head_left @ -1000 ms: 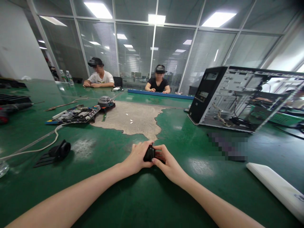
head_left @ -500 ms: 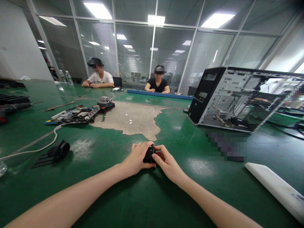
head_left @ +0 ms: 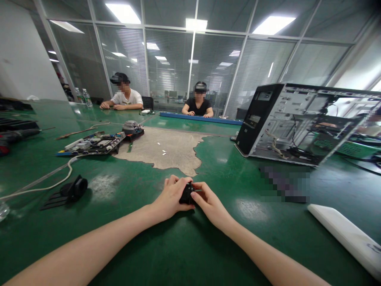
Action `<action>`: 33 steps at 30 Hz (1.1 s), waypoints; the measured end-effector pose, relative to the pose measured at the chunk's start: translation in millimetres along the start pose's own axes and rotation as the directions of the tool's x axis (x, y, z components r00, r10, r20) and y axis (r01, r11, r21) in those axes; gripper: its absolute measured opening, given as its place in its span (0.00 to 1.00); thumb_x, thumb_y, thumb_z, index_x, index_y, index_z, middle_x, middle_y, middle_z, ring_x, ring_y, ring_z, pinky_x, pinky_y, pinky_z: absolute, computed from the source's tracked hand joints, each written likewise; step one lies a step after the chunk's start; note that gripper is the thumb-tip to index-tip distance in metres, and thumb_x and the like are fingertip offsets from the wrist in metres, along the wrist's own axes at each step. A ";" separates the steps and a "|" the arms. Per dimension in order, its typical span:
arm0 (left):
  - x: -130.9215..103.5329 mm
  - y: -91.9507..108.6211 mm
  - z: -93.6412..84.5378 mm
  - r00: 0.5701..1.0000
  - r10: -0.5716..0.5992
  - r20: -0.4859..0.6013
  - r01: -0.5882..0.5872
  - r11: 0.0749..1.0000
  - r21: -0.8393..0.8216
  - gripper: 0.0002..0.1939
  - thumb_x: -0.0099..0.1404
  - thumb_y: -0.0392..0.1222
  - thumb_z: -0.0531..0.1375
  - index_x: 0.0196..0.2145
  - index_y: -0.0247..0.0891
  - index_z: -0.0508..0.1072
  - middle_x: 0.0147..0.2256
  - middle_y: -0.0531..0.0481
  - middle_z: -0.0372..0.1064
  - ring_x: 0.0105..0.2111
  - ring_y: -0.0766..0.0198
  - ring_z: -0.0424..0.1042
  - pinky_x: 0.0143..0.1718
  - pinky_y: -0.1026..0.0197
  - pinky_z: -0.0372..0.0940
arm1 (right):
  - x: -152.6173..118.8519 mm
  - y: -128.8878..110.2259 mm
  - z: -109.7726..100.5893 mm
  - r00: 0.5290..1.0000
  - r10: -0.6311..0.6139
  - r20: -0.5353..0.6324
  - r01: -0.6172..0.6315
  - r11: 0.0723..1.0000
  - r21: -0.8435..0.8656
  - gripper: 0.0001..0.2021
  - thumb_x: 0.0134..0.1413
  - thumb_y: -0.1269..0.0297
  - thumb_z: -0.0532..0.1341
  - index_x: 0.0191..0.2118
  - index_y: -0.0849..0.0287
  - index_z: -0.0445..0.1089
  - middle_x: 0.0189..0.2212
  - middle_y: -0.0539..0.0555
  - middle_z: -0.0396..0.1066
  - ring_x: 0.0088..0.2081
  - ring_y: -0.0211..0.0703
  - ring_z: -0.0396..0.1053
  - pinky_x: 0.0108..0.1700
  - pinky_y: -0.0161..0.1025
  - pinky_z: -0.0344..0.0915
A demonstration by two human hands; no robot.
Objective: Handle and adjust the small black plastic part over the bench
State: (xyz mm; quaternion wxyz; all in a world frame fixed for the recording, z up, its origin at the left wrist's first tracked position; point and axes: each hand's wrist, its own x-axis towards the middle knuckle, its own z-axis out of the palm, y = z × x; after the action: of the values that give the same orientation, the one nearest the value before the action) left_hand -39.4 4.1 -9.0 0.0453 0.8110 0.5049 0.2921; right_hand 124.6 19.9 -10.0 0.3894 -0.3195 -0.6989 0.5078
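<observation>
A small black object (head_left: 187, 194) is between my two hands, just above the green table (head_left: 133, 254) or on it; which, I cannot tell. My left hand (head_left: 172, 198) grips it from the left, with the thumb below and the index finger over the top. On the other side, my right hand (head_left: 210, 202) pinches its right side between thumb and fingers. Parts of the object are hidden by the fingers. Beyond the hands lies a ragged brown sheet (head_left: 169, 149) with small white scraps on it.
An open computer case (head_left: 258, 119) stands at the right, with a white block (head_left: 342, 234) nearer me. At the left are a circuit board (head_left: 95, 143), a black bracket-like part (head_left: 73, 190), a cable (head_left: 70, 169) and a drill (head_left: 18, 135). Two people sit across the table.
The outer fingers of my left hand have lifted slightly. The black object and my right hand show almost no movement.
</observation>
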 end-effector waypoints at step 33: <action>1.6 -0.1 -4.1 0.995 0.089 0.055 -0.081 0.988 -0.128 0.31 0.51 0.40 0.64 0.49 0.43 0.52 0.46 0.50 0.61 0.45 0.58 0.62 0.48 0.55 0.52 | -3.7 -1.1 -0.3 0.997 -0.052 0.057 0.049 0.998 0.042 0.09 0.52 0.64 0.57 0.40 0.56 0.59 0.39 0.52 0.64 0.42 0.41 0.66 0.46 0.43 0.64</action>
State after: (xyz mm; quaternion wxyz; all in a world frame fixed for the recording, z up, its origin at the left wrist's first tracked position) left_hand -41.0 4.6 -5.0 0.0990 0.8358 0.4488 0.3005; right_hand 126.6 16.6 -9.7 0.3880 -0.2788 -0.7072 0.5211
